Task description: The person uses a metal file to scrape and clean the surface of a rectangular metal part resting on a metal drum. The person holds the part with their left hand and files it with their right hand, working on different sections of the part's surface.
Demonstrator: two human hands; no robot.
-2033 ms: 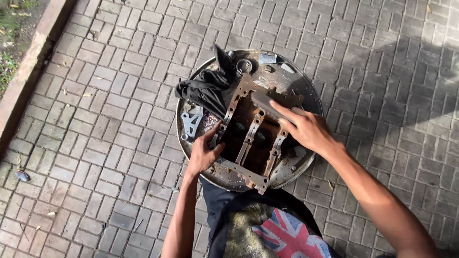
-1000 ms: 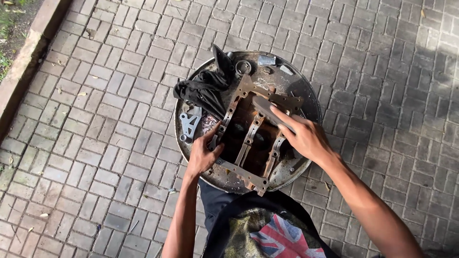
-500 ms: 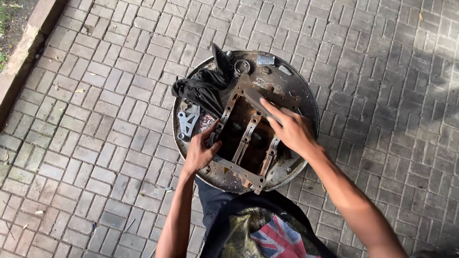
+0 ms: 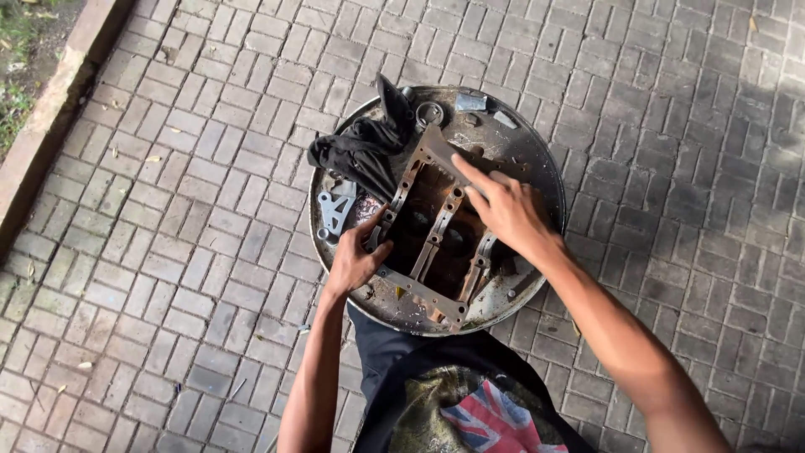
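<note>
While the round metal pan [image 4: 537, 159] rests flat on the brick paving [image 4: 168, 252], it serves as the reference for all positions below. One pan is present. One rusty cast frame [image 4: 432, 243] with rectangular openings and cross ribs lies inside it, spanning from the pan's upper centre to its near rim. One black cloth [image 4: 362, 151] is bunched at the pan's upper left edge, partly overhanging the rim. One pale metal bracket [image 4: 335, 210] lies at the pan's left rim, just beside the frame. One ring-shaped part [image 4: 429, 112] and two small pale metal pieces [image 4: 471, 102] sit along the pan's far rim.

Two hands are in view. The left hand [image 4: 356, 260] holds its grip partly closed, fingers curled over the frame's left side rail. The right hand [image 4: 507, 210] holds its grip open, fingers extended and pressed flat on the frame's upper right portion; it grasps nothing.

Compared with half a second earlier, both hands occupy nearly the same positions on the frame, and the frame, cloth and bracket remain unmoved within the pan.
</note>
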